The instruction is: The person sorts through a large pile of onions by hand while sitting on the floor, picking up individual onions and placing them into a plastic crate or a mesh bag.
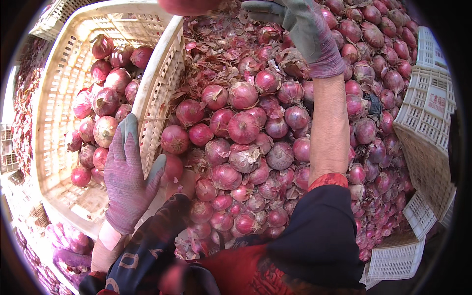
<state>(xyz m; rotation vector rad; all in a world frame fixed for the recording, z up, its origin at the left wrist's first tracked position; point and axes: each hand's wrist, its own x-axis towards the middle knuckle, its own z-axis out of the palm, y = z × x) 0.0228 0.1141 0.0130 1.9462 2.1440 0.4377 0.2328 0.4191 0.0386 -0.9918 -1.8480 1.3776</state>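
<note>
Both hands wear purple knit gloves with grey-green coated fingers. My left hand (134, 177) lies over the near side wall of a cream plastic crate (156, 88), its fingers extended and thumb apart; whether an onion is beneath the palm is hidden. Several red onions (105, 101) lie inside that crate. Up at the top edge, my right hand (300, 27) reaches over the onion heap with thumb and fingers spread, nothing seen in it, its upper part cut off by the frame. A blurred red onion (190, 5) shows at the top edge, left of that hand.
A large heap of red onions (243, 127) spreads before me, with loose dry skins (217, 48) at its upper left. White plastic crates (424, 107) stand along the right; another crate (396, 260) lies lower right. Purple mesh bags of onions (70, 239) are at the lower left.
</note>
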